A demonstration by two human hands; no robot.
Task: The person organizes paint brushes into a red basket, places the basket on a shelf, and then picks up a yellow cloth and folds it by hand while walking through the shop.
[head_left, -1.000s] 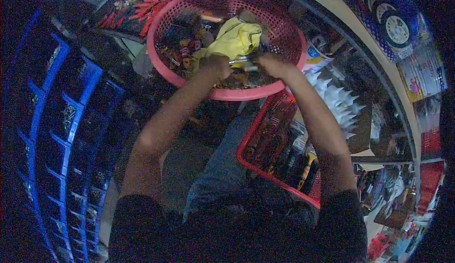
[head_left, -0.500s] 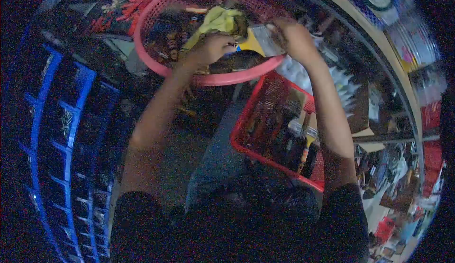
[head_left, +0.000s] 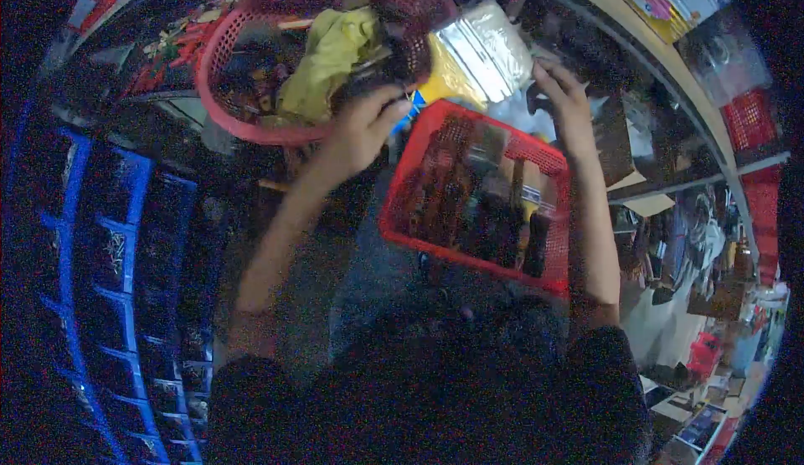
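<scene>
A wide paintbrush (head_left: 486, 53) is held up at the right side of the pink basket (head_left: 251, 136), by the far rim of the red basket (head_left: 387, 222). Its yellow handle slants toward the person, with the metal band and pale bristles pointing away to the right. The left hand (head_left: 368, 130) has a closed grip on the handle's blue end, thumb and fingers pinching it. The right hand (head_left: 567, 100) is at the outer edge of the bristles, fingers curled; whether that grip is closed on them or merely beside them, I cannot tell.

In the pink basket, a crumpled yellow cloth (head_left: 331, 63), possibly a glove as the view is blurred, lies over mixed small items. The red basket holds dark tools and a smaller brush (head_left: 531, 198). Blue bins (head_left: 126, 272) stand at the left.
</scene>
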